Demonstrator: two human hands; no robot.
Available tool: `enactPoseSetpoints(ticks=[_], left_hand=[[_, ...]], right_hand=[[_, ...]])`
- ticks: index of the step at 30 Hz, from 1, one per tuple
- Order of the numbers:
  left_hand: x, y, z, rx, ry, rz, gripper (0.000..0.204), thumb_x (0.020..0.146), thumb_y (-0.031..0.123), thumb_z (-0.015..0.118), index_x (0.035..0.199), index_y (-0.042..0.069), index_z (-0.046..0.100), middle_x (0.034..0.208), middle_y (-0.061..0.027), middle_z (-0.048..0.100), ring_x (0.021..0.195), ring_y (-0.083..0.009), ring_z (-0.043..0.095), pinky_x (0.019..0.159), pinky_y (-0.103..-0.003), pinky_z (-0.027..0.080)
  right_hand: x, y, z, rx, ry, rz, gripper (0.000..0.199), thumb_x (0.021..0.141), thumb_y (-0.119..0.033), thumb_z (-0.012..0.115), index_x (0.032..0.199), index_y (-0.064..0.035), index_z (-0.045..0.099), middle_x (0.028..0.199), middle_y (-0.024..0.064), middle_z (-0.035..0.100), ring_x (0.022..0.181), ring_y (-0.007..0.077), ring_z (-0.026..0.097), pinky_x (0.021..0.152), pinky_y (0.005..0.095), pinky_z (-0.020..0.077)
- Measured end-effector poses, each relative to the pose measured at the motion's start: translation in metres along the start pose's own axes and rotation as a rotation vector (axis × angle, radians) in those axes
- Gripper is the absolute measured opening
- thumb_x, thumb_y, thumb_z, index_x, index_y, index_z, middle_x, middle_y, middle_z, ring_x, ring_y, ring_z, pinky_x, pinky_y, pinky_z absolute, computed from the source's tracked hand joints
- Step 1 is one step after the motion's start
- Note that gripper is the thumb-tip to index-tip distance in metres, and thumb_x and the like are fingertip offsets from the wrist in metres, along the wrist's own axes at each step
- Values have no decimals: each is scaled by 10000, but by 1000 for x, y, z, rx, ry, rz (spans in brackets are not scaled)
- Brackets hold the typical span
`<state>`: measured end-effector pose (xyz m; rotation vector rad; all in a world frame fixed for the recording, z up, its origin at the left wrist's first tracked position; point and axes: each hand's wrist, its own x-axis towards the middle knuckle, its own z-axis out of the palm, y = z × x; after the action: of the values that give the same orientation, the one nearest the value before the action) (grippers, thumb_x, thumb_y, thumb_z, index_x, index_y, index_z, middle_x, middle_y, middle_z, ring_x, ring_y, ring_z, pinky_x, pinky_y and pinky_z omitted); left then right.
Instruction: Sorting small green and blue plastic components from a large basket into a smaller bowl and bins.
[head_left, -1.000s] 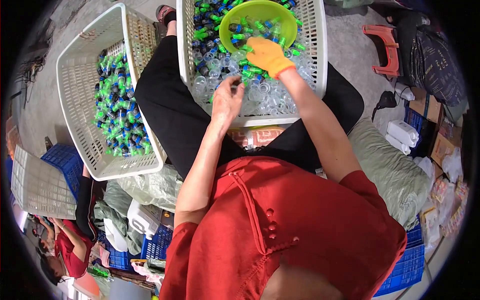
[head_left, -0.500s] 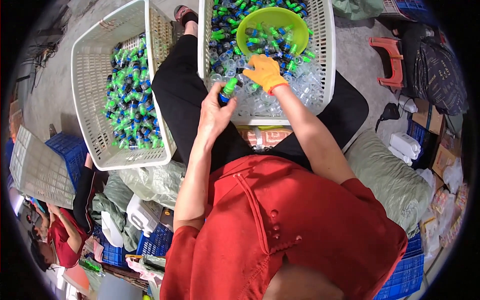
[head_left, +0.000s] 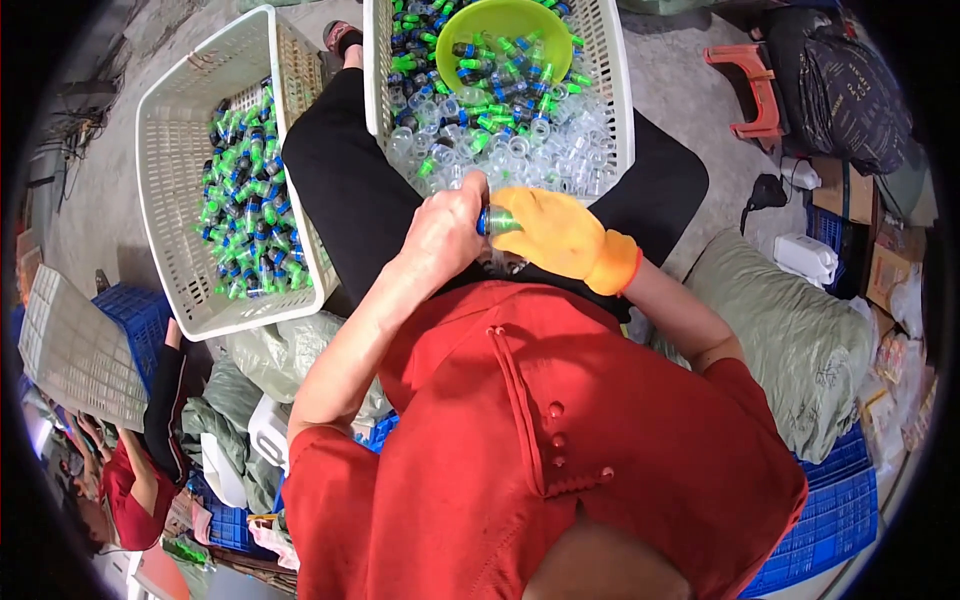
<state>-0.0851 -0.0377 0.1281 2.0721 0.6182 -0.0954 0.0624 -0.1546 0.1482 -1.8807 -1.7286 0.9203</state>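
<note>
Close in front of my body, my left hand (head_left: 445, 226) grips a small bottle-shaped plastic piece (head_left: 497, 221) by its blue and dark end. My right hand (head_left: 560, 236), in an orange-yellow glove, closes around the other end, where green shows through a clear cover. Both hands meet on this piece just beyond the near edge of a white slatted crate (head_left: 626, 120). Inside that crate lie loose clear plastic cups (head_left: 575, 150) and similar green, blue and black pieces. A yellow-green bowl (head_left: 447, 62) with more such pieces rests on them.
To the left stands another white crate (head_left: 158, 215) with a heap of capped pieces (head_left: 255, 200). A red plastic stool (head_left: 757, 92) and a stuffed sack (head_left: 775, 345) are on the right. At far left, another person (head_left: 135, 485) sits near a tilted crate (head_left: 80, 345).
My right hand has left the crate and come back toward my body, now closed on the piece in my left hand. My left hand has turned the piece sideways and moved slightly nearer.
</note>
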Motion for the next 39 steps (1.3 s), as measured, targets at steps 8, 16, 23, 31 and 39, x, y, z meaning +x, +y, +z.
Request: enactPoseSetpoints(ticks=[8,16,23,31,39], left_hand=[[-14,-9,21,153,91,-37,371,685,71,700,940,29,434,722,-189,642,681,-434,622,595,-464,482],[-15,-8,32,111,58,-43,341,740,107,660,961,40,409,721,-183,646,671,-434,626,576,-483,479],[-11,-11,24,47,-52,59,301,756,110,628,954,51,409,703,-172,636,639,-421,619,547,-474,472],[30,-9,23,338,224,114,283,735,103,593,996,57,492,679,-146,625,606,-394,610,516,-461,456],[112,-98,12,180,360,-258,283,725,207,686,948,37,644,689,-142,646,594,-289,597,565,-376,479]], right_hand=[[-13,-2,25,427,14,206,328,866,-261,579,1097,-47,487,950,155,617,783,351,600,642,423,445],[-23,-2,27,353,49,117,290,868,-194,587,1088,-37,484,932,127,588,754,272,575,671,338,447],[-22,-3,31,-223,139,-169,301,895,-170,560,1146,-26,476,916,52,546,781,127,491,684,265,416],[10,21,-10,721,-78,386,284,883,-228,564,1097,-47,515,917,65,564,779,138,503,684,250,419],[112,129,-5,288,134,371,300,821,-262,590,1032,-50,611,953,142,626,802,244,589,693,329,481]])
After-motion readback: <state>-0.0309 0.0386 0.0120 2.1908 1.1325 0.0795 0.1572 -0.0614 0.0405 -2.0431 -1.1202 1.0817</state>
